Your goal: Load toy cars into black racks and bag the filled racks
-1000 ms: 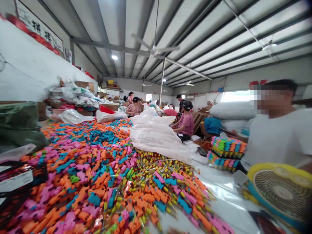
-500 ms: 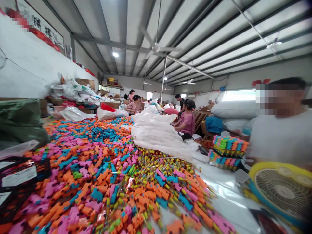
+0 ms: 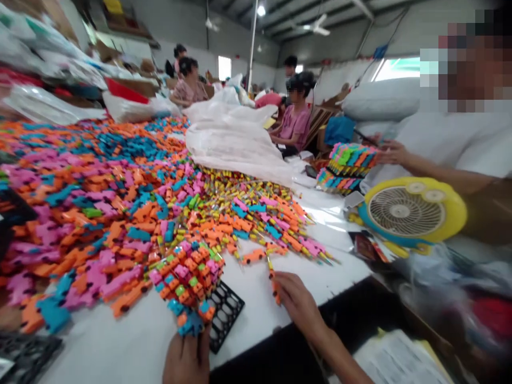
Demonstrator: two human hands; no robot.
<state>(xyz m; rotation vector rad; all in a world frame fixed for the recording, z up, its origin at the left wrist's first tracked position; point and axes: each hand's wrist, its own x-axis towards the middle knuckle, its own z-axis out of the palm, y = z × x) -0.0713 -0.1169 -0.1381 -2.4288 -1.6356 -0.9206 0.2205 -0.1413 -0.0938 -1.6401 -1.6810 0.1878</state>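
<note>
My left hand [image 3: 187,354] is low in the middle, fingers closed on a blue toy car [image 3: 191,324] at the near end of a black plastic tray [image 3: 228,312]. Rows of orange, pink, blue and green toy cars [image 3: 192,272] stand packed in the tray's far left part; bare holes show on its right. Right of the tray, my right hand [image 3: 298,301] pinches an orange toy car [image 3: 276,290] with a yellow-ended tube above it. Just beyond my fingers, another orange toy car [image 3: 254,257] lies on the white table [image 3: 256,298].
A big heap of loose toy cars [image 3: 104,208] covers the left of the table, with yellow-ended tubes [image 3: 240,186] behind. A white plastic sheet [image 3: 236,141] lies beyond. At right are a yellow fan [image 3: 404,210], filled trays [image 3: 348,168] and a person in white [image 3: 448,138].
The view has tilted down and turned right. Both my hands and the part-filled tray have come into sight. The person in white now has a hand raised beside the stacked trays.
</note>
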